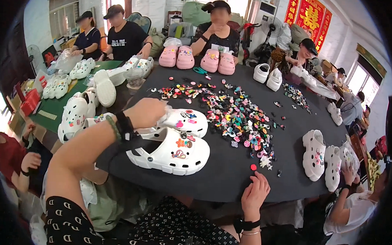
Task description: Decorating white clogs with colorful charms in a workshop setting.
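Two white clogs lie side by side in front of me, toes to the right. The nearer clog [173,153] carries an orange starfish charm and other charms; the farther clog [188,122] has several colourful charms on its top. My left hand [148,113] is closed at the upper rim of the farther clog's opening, its fingertips partly hidden. My right hand [255,191] rests at the table's near edge with fingers loosely stretched and nothing in them. Just beyond its fingertips lies a red charm [253,167]. A large heap of mixed shoe charms [237,117] spreads past the clogs.
The dark table [228,184] has a curved near edge. White clogs [313,154] stand at right, pink clogs [210,61] at the back near teal-handled scissors [201,71]. More white clogs [73,116] crowd the left, beside a green table [49,117]. Several people sit around.
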The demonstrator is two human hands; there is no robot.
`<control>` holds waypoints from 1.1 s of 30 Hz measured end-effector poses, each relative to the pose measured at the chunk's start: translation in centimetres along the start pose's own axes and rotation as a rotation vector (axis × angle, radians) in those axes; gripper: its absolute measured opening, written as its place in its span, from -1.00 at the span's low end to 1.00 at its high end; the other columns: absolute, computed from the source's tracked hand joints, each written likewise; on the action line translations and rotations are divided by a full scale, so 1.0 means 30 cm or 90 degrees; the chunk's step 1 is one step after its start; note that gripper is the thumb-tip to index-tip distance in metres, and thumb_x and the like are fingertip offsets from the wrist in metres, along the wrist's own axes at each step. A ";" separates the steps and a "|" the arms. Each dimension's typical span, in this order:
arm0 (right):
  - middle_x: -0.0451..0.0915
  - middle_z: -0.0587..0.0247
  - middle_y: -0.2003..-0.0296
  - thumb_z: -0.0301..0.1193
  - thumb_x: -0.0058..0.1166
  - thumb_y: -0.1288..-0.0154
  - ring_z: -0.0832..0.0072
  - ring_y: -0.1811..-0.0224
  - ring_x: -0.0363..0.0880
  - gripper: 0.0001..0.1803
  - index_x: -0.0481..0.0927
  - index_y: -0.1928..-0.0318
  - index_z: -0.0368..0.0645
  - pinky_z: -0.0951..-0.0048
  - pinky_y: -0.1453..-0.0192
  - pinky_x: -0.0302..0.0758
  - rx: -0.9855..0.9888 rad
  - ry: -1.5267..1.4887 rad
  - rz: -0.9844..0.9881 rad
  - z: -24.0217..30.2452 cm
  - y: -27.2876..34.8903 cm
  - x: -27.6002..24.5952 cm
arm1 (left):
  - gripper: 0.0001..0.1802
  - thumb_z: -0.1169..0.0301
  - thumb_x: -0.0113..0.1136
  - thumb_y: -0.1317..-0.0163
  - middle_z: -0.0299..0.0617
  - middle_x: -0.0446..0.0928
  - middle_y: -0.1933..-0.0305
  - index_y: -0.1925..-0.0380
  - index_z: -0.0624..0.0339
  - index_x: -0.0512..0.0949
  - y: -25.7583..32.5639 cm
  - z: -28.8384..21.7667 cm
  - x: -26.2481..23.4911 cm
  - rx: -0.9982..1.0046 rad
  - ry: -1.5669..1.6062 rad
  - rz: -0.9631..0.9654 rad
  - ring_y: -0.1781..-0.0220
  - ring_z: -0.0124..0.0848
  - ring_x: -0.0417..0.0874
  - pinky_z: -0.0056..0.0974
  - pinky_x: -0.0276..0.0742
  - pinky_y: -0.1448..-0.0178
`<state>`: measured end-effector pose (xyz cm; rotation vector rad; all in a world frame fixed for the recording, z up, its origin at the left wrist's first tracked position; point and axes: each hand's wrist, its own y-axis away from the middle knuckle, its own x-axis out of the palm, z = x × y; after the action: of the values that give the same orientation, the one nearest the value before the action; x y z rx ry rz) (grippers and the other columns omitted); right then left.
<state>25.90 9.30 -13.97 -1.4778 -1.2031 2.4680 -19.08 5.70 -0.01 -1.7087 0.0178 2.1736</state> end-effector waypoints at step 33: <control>0.46 0.06 -0.15 -0.55 -0.04 -0.09 0.08 -0.28 0.36 -0.64 0.50 0.03 -0.20 0.00 -0.32 0.17 0.035 0.014 0.020 0.000 0.008 0.003 | -0.86 0.45 0.33 0.13 0.03 0.54 0.63 0.55 0.31 0.65 -0.075 0.062 0.046 -0.155 0.451 0.056 0.62 -0.30 0.59 -0.23 0.47 0.44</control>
<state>25.93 9.16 -14.17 -1.5175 -1.1085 2.4774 -20.42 8.63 -0.31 -2.5733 0.0145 1.5592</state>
